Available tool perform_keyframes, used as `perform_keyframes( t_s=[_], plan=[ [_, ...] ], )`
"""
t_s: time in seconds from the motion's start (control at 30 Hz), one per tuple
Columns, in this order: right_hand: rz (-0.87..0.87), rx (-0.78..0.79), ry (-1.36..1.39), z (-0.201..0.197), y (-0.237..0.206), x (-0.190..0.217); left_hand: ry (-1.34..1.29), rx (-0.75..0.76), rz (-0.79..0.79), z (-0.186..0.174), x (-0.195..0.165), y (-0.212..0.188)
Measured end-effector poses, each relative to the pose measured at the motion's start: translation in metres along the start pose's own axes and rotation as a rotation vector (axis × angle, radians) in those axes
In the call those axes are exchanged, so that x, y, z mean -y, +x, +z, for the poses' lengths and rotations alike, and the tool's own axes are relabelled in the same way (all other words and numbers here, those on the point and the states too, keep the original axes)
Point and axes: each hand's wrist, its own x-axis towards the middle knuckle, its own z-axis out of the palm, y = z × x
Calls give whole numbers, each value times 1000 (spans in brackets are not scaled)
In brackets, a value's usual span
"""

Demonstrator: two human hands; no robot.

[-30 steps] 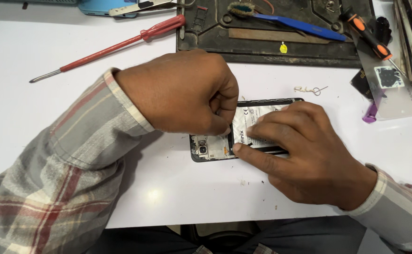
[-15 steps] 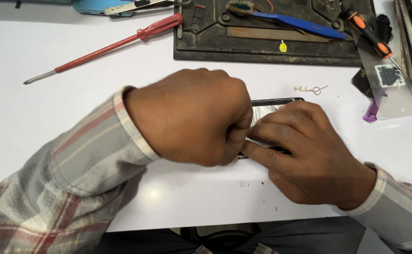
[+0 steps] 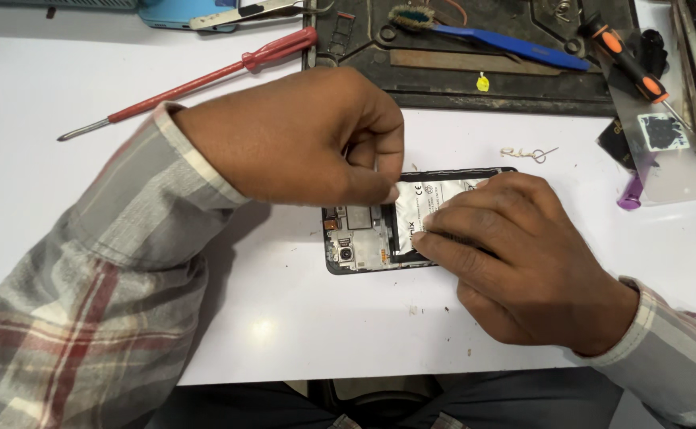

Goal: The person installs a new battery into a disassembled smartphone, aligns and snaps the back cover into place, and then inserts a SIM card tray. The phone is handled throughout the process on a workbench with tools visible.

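On the white table, left hand (image 3: 300, 139) has lifted, fingers pinched together, uncovering the opened phone (image 3: 364, 238); right hand (image 3: 515, 262) stays pressed flat on its battery (image 3: 431, 199)

Both hands crowd the opened phone (image 3: 368, 238): left hand (image 3: 300, 139) over its top edge, right hand (image 3: 507, 254) pressing down on the battery (image 3: 427, 199). Bare white table (image 3: 300, 318) in front and to the left gives room. Behind it's blocked w/ red screwdriver (image 3: 205, 79), dark work mat (image 3: 475, 56), blue brush (image 3: 491, 40), orange-handled screwdriver (image 3: 626, 59).
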Motion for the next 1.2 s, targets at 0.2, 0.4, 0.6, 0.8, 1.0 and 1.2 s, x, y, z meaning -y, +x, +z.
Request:
perform_keyframes(
  t_s=[0.2,0.4,0.6,0.8,1.0,1.2],
  plan=[
    [7,0,-3,3,18,-5,127,19,-116,-7,-1,4],
    [-1,-5,14,1,33,11,304,22,-133,-10,-7,-16],
    [-1,-5,15,11,38,3,402,127,-267,-13,-8,-14],
    [-3,-3,19,10,38,4,404,132,-267,-15,-17,-17],
    [-3,-4,2,8,39,5,394,138,-272,-16,-17,-18],
    [3,1,-5,13,45,2,429,139,-248,-18,-10,-17]
  ],
)
